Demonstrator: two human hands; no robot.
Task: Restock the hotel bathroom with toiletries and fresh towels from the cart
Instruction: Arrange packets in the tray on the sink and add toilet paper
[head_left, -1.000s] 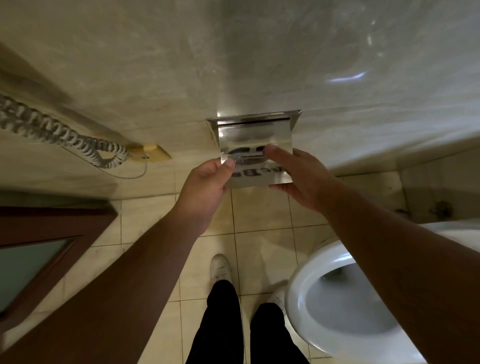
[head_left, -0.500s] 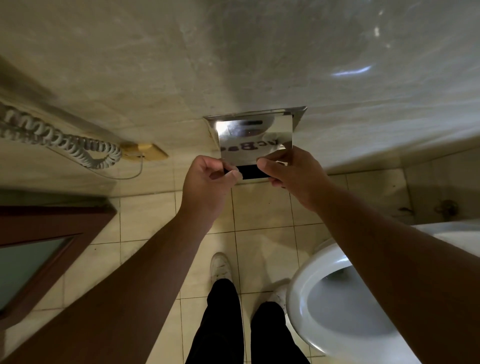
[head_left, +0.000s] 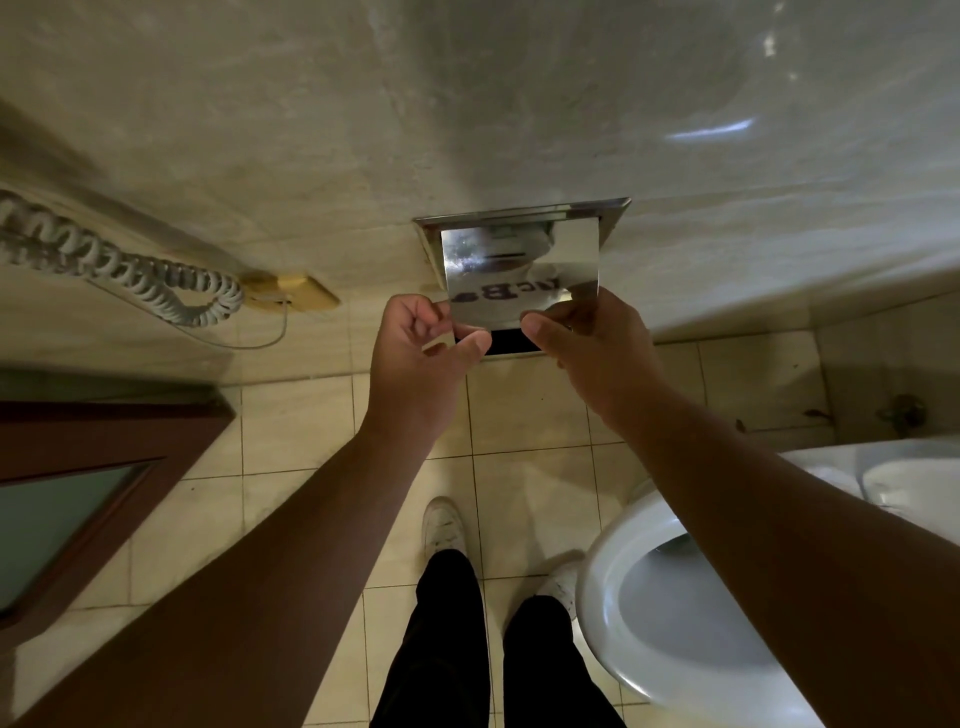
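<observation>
A recessed steel paper holder (head_left: 615, 208) is set in the marble wall. Its mirror-bright hinged flap (head_left: 519, 265) hangs over it and reflects reversed lettering. My left hand (head_left: 415, 364) pinches the flap's lower left corner between curled fingers and thumb. At the lower right corner my right hand (head_left: 597, 353) pinches the flap too. Below the flap's edge a dark slot of the opening (head_left: 506, 343) shows. What is inside is hidden.
A white toilet bowl (head_left: 597, 597) stands at the lower right, close to my right arm. A coiled phone cord (head_left: 130, 260) runs to a yellowed wall socket (head_left: 301, 293) on the left. A brown door with a glass pane (head_left: 78, 467) is at the far left. My white shoes (head_left: 441, 525) stand on beige floor tiles.
The flap's lower edge has moved up and in toward the wall, exposing a dark slot beneath it. Both hands followed it upward, their fingers closing onto its lower corners.
</observation>
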